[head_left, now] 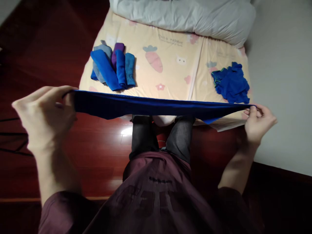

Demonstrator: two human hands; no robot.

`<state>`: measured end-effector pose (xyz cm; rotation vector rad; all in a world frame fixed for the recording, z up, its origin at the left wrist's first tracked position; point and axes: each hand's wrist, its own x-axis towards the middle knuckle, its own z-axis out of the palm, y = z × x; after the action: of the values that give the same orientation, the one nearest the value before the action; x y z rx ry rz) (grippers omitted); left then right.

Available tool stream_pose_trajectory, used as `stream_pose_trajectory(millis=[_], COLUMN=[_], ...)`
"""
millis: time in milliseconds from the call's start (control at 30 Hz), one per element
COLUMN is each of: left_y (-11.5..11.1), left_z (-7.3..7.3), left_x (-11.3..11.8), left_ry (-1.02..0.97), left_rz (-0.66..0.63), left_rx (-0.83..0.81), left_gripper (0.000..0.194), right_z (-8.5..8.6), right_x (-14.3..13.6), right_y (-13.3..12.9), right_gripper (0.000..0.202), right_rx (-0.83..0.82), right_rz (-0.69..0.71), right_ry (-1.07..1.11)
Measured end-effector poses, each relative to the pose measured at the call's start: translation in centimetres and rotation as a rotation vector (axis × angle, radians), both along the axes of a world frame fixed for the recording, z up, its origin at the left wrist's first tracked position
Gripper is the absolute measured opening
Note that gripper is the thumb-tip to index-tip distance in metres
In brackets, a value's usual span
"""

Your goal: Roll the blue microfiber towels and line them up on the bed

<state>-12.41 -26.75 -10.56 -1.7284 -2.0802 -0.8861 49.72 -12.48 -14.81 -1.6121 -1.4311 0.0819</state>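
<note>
A blue cloth (141, 105) stretched between the left hand (47, 113) and the right hand (258, 123) hides part of the near edge of the bed (173, 78) and the lower ends of the dark trousers (143, 139), while a folded blue piece (104, 70) covers some of a grey piece (106, 50). The top edge crops the pale bedding (180, 14), the left edge cuts off thin black bars (12, 134), and the bottom edge trims the maroon shirt (158, 167) (its chest lettering too dim to read, its right sleeve half lost in shadow). The fine print (170, 40) beyond is too small to make out.
</note>
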Motion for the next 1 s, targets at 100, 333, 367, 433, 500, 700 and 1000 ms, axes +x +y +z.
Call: stream_pose_trajectory(millis=[100, 333, 367, 433, 500, 700, 1000], left_y=[0.2, 2.1, 2.3, 2.5, 2.6, 3.7, 4.9], left_z=[0.2, -0.9, -1.0, -1.2, -1.3, -1.2, -2.4], left_x=[0.4, 0.3, 0.2, -0.2, -0.5, -0.5, -0.8], left_ry=[-0.024, -0.037, -0.037, -0.041, -0.04, -0.022, -0.005], left_rz=[-0.016, -0.087, -0.083, -0.058, -0.036, -0.054, -0.088], left_rx=[-0.131, -0.144, -0.114, -0.069, -0.033, 0.016, 0.068], left_gripper=[0.041, 0.038, 0.038, 0.039, 0.04, 0.04, 0.037], right_z=[0.0, 0.4, 0.5, 0.5, 0.4, 0.0, 0.2], right_x=[-0.1, -1.1, -1.1, -1.1, -0.9, -0.4, -1.0], right_y=[-0.3, -0.7, -0.7, -0.9, -1.1, -0.9, -1.2], right_gripper=[0.031, 0.03, 0.03, 0.03, 0.031, 0.031, 0.032], right_rx=[-0.014, -0.074, -0.063, -0.035, -0.009, -0.043, 0.056], right_rz=[0.009, 0.034, 0.033, 0.032, 0.03, 0.011, 0.017], right_ry=[-0.009, -0.04, -0.04, -0.038, -0.028, -0.059, -0.03])
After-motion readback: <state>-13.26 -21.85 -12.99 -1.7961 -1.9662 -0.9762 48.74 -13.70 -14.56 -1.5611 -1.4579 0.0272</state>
